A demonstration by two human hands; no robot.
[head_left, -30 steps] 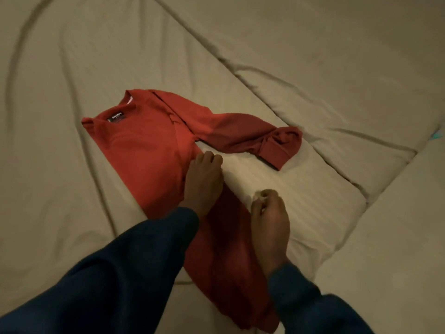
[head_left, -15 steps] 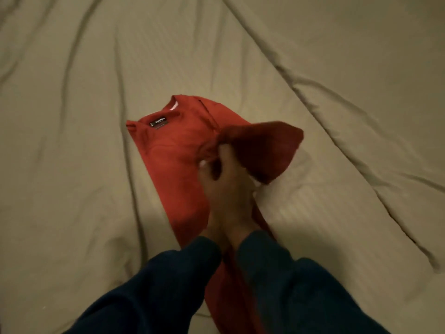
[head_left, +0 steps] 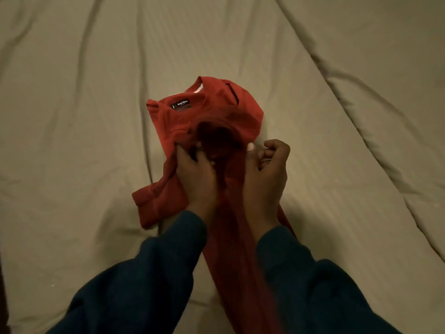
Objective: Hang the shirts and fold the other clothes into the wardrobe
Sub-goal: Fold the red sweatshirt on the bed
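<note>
Left hand (head_left: 196,174) and right hand (head_left: 265,179) gripping red sweatshirt (head_left: 216,112), neck label (head_left: 181,104) reading "Inso Men", beige bedsheet (head_left: 84,92)

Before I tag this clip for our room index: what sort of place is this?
Probably a bedroom: a rumpled beige bedsheet covers the whole surface, and a red sweater is being folded on it.
</note>
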